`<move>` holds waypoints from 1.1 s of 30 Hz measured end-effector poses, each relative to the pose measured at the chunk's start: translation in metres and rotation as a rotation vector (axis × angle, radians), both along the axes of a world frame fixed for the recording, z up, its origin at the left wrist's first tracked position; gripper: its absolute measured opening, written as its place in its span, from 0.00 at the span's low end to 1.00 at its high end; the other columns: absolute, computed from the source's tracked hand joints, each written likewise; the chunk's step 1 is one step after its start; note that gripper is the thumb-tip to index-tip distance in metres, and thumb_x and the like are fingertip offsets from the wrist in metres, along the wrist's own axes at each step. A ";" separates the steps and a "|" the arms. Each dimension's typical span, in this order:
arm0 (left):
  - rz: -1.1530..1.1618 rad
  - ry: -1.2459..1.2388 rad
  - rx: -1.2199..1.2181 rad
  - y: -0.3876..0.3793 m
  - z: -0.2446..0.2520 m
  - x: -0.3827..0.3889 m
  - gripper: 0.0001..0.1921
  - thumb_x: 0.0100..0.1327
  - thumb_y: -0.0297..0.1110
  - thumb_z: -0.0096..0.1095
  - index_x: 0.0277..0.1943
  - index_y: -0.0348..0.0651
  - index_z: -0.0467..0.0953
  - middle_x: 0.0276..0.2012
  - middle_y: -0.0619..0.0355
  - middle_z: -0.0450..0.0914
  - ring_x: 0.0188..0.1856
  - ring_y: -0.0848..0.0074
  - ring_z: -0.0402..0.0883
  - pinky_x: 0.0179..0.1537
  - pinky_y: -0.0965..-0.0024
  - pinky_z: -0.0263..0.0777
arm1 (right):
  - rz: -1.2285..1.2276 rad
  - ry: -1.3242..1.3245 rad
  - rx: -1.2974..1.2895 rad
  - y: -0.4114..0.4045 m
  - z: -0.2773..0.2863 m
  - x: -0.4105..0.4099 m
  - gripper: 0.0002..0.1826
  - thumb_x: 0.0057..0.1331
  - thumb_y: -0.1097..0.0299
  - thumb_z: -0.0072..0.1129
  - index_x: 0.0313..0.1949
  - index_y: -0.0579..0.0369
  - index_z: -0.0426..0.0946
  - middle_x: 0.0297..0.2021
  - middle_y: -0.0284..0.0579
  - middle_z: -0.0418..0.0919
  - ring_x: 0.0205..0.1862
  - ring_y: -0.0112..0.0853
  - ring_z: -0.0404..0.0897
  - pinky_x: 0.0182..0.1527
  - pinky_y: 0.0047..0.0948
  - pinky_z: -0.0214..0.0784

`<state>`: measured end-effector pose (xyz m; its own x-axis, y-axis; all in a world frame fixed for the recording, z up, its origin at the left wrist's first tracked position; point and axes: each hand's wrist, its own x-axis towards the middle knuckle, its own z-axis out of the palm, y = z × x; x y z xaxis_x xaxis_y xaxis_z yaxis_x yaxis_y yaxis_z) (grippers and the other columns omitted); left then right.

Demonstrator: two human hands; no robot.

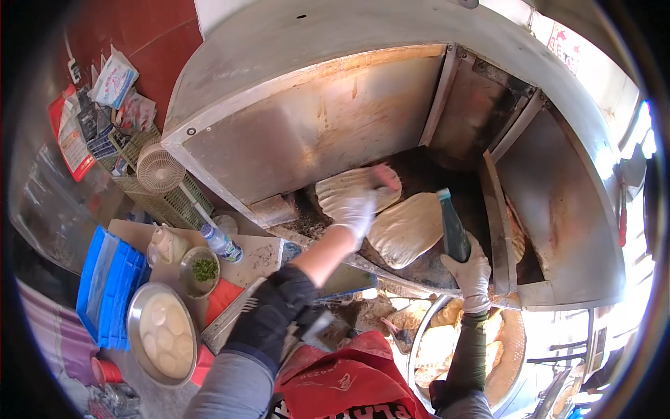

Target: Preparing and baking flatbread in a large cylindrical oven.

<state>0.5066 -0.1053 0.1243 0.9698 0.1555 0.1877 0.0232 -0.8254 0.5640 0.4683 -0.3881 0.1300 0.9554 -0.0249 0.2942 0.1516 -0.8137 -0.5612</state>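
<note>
Two long, ridged flatbreads of pale dough, one farther back and one nearer, lie on a dark griddle inside a metal hood. My left hand, in a white glove and blurred, is over the front of the farther flatbread. A blurred pinkish thing shows just beyond its fingers; whether the hand holds it I cannot tell. My right hand, also gloved, grips a dark green bottle with a light cap, tilted beside the nearer flatbread.
At the left stand a steel bowl of dough rounds, a bowl of chopped greens, a plastic bottle, blue crates and a small fan. A large pan of browned flatbreads is at the lower right. A metal divider edges the griddle.
</note>
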 end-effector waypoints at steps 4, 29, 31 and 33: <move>-0.136 0.019 0.431 -0.063 -0.035 0.000 0.15 0.60 0.23 0.53 0.50 0.47 0.75 0.33 0.48 0.77 0.36 0.65 0.80 0.33 0.60 0.74 | 0.075 -0.020 0.109 0.022 0.014 0.012 0.40 0.42 0.56 0.74 0.56 0.52 0.71 0.43 0.53 0.80 0.43 0.42 0.81 0.47 0.36 0.72; 0.988 0.338 0.197 0.096 -0.185 -0.580 0.20 0.56 0.25 0.57 0.54 0.48 0.73 0.49 0.45 0.72 0.44 0.53 0.77 0.45 0.57 0.73 | 0.543 0.341 0.930 0.215 -0.026 -0.003 0.22 0.56 0.76 0.65 0.51 0.62 0.72 0.39 0.42 0.77 0.37 0.29 0.77 0.43 0.28 0.71; 0.992 0.213 0.253 0.100 -0.145 -0.549 0.19 0.55 0.26 0.59 0.52 0.47 0.74 0.54 0.45 0.71 0.51 0.52 0.73 0.52 0.55 0.69 | 0.790 0.507 0.975 0.242 -0.037 -0.020 0.26 0.54 0.83 0.62 0.53 0.59 0.70 0.45 0.39 0.76 0.43 0.30 0.77 0.46 0.32 0.72; 0.952 0.056 0.226 0.108 -0.127 -0.548 0.19 0.54 0.26 0.61 0.51 0.47 0.74 0.51 0.47 0.73 0.52 0.54 0.73 0.52 0.53 0.67 | 1.041 0.680 1.067 0.296 -0.058 -0.043 0.30 0.53 0.83 0.63 0.56 0.57 0.68 0.47 0.37 0.73 0.44 0.30 0.76 0.48 0.32 0.72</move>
<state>-0.0413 0.0024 -0.0027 0.4659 0.8437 0.2667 0.7572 -0.5361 0.3732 0.4252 -0.0922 0.0719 0.6282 0.7702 0.1103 -0.1406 0.2518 -0.9575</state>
